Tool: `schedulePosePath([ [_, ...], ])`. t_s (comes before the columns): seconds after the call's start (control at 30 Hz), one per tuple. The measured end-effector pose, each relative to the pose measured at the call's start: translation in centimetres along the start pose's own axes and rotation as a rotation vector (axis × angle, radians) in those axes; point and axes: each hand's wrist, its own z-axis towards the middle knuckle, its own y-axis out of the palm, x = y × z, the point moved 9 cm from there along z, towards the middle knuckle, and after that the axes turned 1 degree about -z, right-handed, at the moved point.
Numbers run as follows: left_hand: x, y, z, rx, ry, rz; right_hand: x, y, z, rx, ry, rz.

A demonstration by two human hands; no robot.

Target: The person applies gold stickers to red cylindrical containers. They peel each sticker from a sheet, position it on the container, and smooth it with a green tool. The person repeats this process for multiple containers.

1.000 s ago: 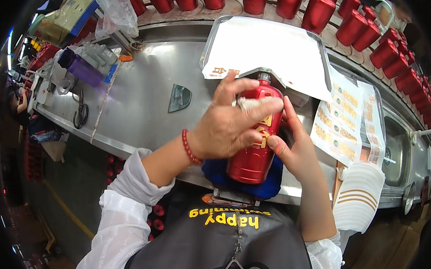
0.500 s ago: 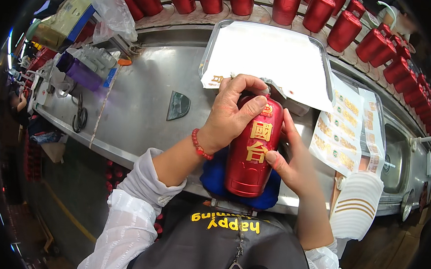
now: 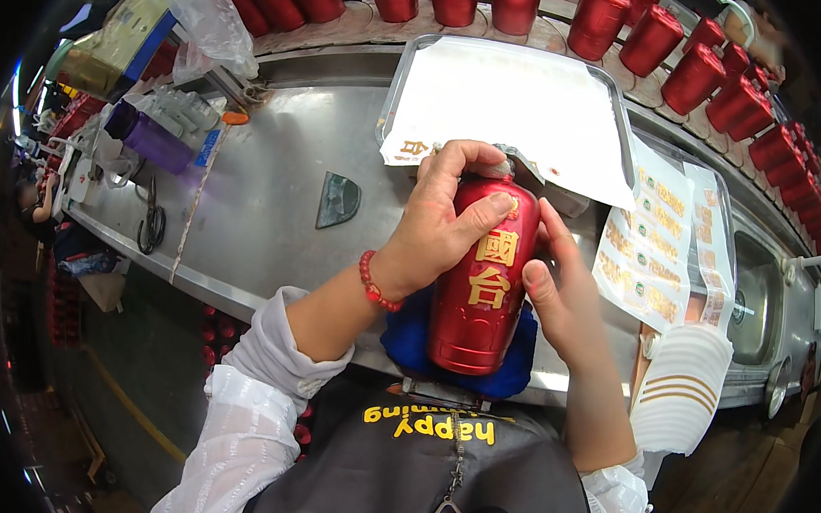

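Observation:
A glossy red bottle (image 3: pixel 466 340) with raised gold characters leans upright on a blue cushioned pad (image 3: pixel 406 336) at the bench's front edge. My left hand (image 3: pixel 446 212) is closed round its shoulder and neck. The left thumb presses on the gold emblem near the top and partly covers it. My right hand (image 3: pixel 564 289) cups the bottle's right side, its thumb at the edge beside the characters. The other right fingertips are partly hidden by the bottle. Behind the bottle's neck lies a white sheet (image 3: pixel 509 112) on a metal tray (image 3: pixel 389 100), with gold decals along its near edge.
Gold decal sheets (image 3: pixel 645 238) lie to the right, by a sink (image 3: pixel 751 301) and a stack of white striped pads (image 3: pixel 680 391). At left are a dark green scraper-like plate (image 3: pixel 340 201), scissors (image 3: pixel 152 217) and a purple bottle (image 3: pixel 150 137). Red bottles (image 3: pixel 515 7) line a curved conveyor behind.
My right thumb has lifted off the lower gold character toward the bottle's right edge. My left thumb has moved onto the emblem. The conveyor's bottles have shifted right.

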Motion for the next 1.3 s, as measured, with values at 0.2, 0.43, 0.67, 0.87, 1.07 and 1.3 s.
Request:
schedulePosePath([
  [0.2, 0.2, 0.3, -0.2, -0.012, 0.034, 0.027, -0.2, -0.4, 1.3, 0.08, -0.015, -0.119],
  [0.43, -1.2, 0.3, -0.4, -0.027, -0.048, -0.133, -0.8, -0.5, 3.8, 0.102, -0.008, -0.162],
  [0.67, -1.2, 0.3, -0.5, -0.042, -0.04, -0.135, 0.0, -0.3, 4.1, 0.057, 0.05, -0.046],
  [0.87, -1.3, 0.3, -0.5, -0.031, -0.034, -0.115, 0.2, -0.2, 4.5, 0.049, 0.096, -0.053],
  [1.07, -1.4, 0.3, -0.6, -0.029, -0.063, -0.152, 0.9, -0.6, 4.3, 0.022, 0.173, 0.056],
  [1.3, -0.7, 0.2, -0.4, -0.028, 0.043, 0.026, 0.4, -0.2, 4.3, -0.006, 0.088, 0.013],
])
